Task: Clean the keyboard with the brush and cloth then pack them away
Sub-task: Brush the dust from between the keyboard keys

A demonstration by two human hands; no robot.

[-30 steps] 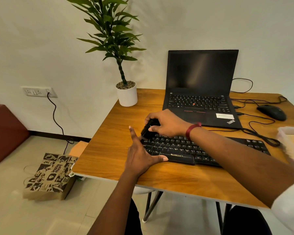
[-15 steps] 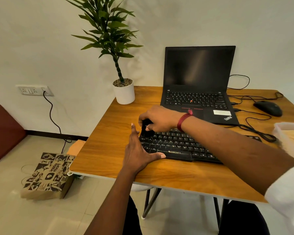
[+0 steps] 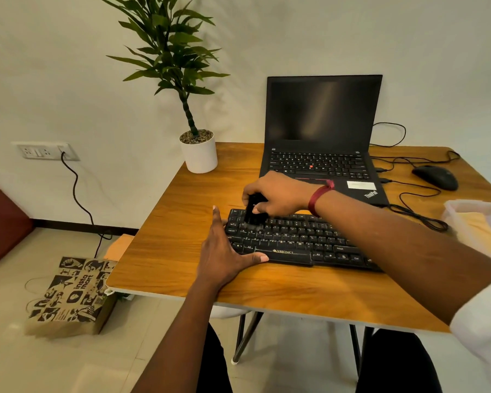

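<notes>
Right grip was curled round the black brush, bristles down on the keyboard at its 10 o'clock corner, on the upper key rows. Left grip lay flat, fingers straight, on the worktop against the keyboard's 9 o'clock end, thumb at the front edge, apparently bracing it. Judged step: brushing, likely early in the pass, with the rows toward 3 o'clock yet to be worked. To do it well: short strokes along each row toward one edge, bristles tilted into the gaps between keys, light pressure so no keycap lifts, and a firm brace so the board does not slide toward the laptop at 12 o'clock. Cloth not identified. A translucent container at the worktop's 3 o'clock held something yellowish; could not tell what.
</notes>
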